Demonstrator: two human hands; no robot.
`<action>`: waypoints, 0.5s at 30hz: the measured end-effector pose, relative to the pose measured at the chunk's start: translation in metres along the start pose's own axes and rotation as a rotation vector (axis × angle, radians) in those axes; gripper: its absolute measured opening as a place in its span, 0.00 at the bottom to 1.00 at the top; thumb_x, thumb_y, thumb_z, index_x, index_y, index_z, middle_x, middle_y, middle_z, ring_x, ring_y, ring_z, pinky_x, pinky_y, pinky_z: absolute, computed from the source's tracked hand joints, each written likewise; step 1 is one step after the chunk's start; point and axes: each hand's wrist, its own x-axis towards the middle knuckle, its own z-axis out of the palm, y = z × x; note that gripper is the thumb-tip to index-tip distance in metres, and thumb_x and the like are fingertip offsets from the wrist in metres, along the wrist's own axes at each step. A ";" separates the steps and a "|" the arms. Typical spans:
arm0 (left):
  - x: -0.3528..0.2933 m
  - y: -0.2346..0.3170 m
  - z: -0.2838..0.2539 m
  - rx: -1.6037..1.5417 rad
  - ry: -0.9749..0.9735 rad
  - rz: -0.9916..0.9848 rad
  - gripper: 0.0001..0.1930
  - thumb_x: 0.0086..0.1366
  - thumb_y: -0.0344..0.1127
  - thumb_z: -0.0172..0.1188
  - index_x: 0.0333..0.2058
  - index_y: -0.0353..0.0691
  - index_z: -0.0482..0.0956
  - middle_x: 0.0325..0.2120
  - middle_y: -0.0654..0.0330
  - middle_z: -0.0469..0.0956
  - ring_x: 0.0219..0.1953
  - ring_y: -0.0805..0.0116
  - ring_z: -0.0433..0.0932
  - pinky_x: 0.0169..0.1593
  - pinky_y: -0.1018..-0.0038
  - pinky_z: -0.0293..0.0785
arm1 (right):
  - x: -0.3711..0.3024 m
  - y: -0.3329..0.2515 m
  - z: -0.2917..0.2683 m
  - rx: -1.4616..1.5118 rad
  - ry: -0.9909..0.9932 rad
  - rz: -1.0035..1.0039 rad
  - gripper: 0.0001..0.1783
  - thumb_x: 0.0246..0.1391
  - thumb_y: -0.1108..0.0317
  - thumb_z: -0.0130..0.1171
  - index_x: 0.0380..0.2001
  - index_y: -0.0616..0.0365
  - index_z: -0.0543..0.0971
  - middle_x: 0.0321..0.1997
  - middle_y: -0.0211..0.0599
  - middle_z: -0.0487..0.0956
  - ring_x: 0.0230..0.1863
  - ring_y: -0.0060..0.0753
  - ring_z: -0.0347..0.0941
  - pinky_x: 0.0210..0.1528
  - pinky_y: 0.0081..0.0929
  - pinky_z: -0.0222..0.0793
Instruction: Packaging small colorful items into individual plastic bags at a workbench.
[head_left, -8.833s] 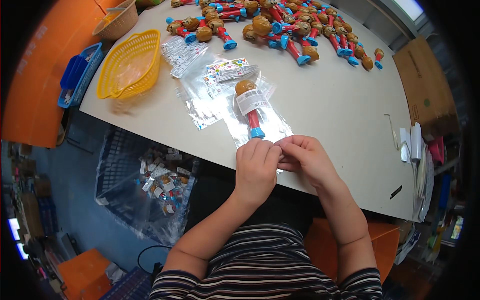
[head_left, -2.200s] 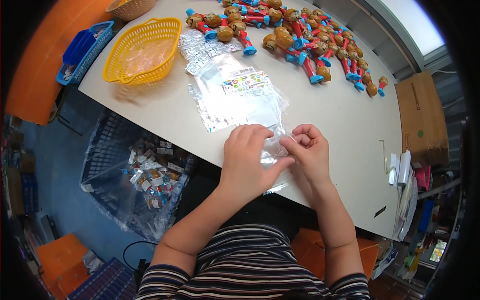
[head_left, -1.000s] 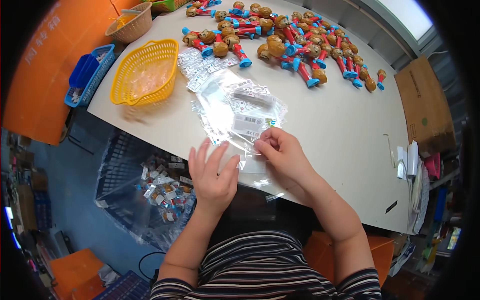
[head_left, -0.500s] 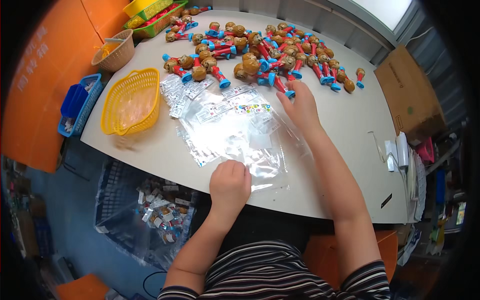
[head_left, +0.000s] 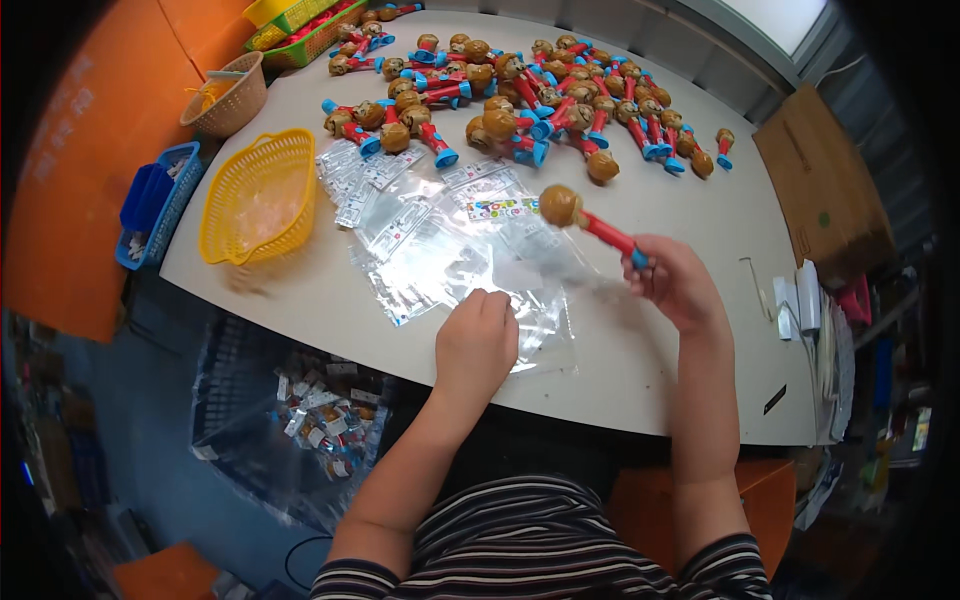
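Observation:
My right hand [head_left: 675, 280] is closed on the blue end of a toy stick [head_left: 610, 233] with a red handle and a round brown head. The toy is raised over the table, its head pointing left. My left hand [head_left: 478, 340] rests closed at the near part of the pile of clear plastic bags [head_left: 420, 255]; its fingertips are hidden, so what it grips cannot be seen. The bags carry white printed strips, and one has a colourful strip [head_left: 500, 208]. Beyond them lies a heap of similar toy sticks [head_left: 575, 115], with one brown head [head_left: 602, 167] at its near edge.
At the left of the table [head_left: 330, 300] stands a yellow basket [head_left: 210, 225], with a beige basket [head_left: 258, 95] and blue basket [head_left: 172, 215] farther left. A cardboard box [head_left: 825, 185] stands right. Below, a dark blue crate [head_left: 215, 415] holds bagged toys.
My right hand has drawn back from the heap toward me and to the right, lifting one toy stick out. My left hand has shifted slightly forward and right over the bags.

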 end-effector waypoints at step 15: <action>0.013 0.001 -0.005 -0.198 0.015 -0.133 0.06 0.61 0.26 0.59 0.37 0.36 0.75 0.28 0.50 0.78 0.28 0.51 0.79 0.31 0.62 0.73 | -0.075 0.060 0.032 -0.935 -0.060 -0.683 0.12 0.53 0.74 0.64 0.43 0.62 0.80 0.36 0.36 0.79 0.29 0.23 0.75 0.29 0.19 0.72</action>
